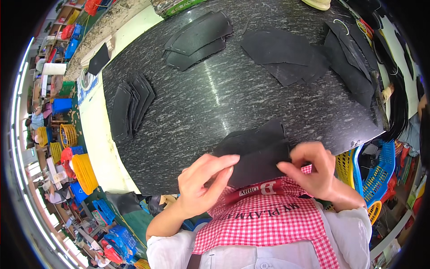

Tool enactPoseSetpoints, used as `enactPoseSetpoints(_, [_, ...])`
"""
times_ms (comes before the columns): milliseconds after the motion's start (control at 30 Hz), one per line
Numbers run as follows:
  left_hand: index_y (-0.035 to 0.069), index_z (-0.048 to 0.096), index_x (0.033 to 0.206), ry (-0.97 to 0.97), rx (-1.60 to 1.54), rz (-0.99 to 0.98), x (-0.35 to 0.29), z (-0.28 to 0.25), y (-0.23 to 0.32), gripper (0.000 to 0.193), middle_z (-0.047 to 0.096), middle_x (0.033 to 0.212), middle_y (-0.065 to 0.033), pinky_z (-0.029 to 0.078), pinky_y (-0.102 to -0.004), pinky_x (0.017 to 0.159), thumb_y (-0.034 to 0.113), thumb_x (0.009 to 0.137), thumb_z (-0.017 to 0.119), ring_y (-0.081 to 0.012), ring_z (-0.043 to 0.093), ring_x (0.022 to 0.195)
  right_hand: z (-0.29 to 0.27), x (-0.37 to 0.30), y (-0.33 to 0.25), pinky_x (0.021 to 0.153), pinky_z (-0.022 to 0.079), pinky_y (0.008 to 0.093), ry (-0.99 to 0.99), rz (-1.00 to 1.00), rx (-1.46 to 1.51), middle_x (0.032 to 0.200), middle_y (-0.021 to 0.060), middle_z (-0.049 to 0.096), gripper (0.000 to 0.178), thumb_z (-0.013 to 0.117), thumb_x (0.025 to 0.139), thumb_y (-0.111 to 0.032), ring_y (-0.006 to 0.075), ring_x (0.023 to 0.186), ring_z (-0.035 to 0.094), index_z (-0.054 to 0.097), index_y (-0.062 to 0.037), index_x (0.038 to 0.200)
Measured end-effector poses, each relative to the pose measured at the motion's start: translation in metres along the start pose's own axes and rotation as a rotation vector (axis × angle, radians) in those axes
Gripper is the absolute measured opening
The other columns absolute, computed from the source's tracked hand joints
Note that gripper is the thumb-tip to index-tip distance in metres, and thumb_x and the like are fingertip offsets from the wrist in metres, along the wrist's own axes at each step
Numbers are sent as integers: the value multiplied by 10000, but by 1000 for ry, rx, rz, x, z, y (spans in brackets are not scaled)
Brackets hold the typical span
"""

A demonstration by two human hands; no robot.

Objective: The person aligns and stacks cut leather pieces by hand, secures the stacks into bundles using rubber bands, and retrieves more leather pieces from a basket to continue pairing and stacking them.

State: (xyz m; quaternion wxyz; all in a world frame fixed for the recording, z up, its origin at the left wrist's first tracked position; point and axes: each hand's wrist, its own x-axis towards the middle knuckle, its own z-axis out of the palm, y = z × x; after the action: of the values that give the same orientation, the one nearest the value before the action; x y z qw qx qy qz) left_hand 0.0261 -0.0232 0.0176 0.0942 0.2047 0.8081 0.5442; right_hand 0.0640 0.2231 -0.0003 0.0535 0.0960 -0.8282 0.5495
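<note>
A black leather piece (262, 165) spans the gap between my two hands at the table's near edge, in front of the red checked apron. My left hand (200, 181) pinches its left edge between thumb and forefinger. At the opposite edge, my right hand (315, 169) is closed, thumb and curled fingers gripping the leather's right side. More black leather (251, 137) lies just beyond the held piece, partly covered by it. Whether the two are joined cannot be told.
On the dark streaked tabletop (192, 112) are a fanned stack of narrow leather pieces (131, 106), curved pieces (199, 39) at the back, flat pieces (282, 54) and a larger pile (351, 62) at right. Blue and yellow baskets (376, 172) stand by the right edge.
</note>
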Motion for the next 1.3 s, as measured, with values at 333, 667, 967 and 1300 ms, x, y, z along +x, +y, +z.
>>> enactPoseSetpoints(333, [17,679,1081,-68,125,-70,11,6,-14,266,593,837,-74,472,-192,457,-91,860,580,-68,580,560,7,20,16,436,442,280,-12,-112,-222,672,53,597,140,738,771,-66,178,523,582,661,-44,886])
enactPoseSetpoints(667, [41,682,997,-29,374,70,19,11,-12,236,575,745,-45,429,-223,430,-87,805,631,-83,570,537,-14,46,8,532,467,334,-48,-231,-301,770,60,583,157,717,689,-29,232,636,589,658,-56,831])
enactPoseSetpoints(967, [-4,633,978,50,426,161,87,-48,-26,171,596,918,-75,477,-263,721,31,813,664,-137,582,793,-44,109,28,782,502,350,22,-322,-471,986,125,621,159,656,803,-33,299,911,616,648,-5,959])
enactPoseSetpoints(1300, [11,590,1089,255,853,339,181,-65,-70,375,586,998,-106,456,-364,865,167,782,736,-279,569,955,-52,113,17,760,503,316,190,-337,-378,971,108,621,239,689,788,-91,243,842,614,674,-46,1022])
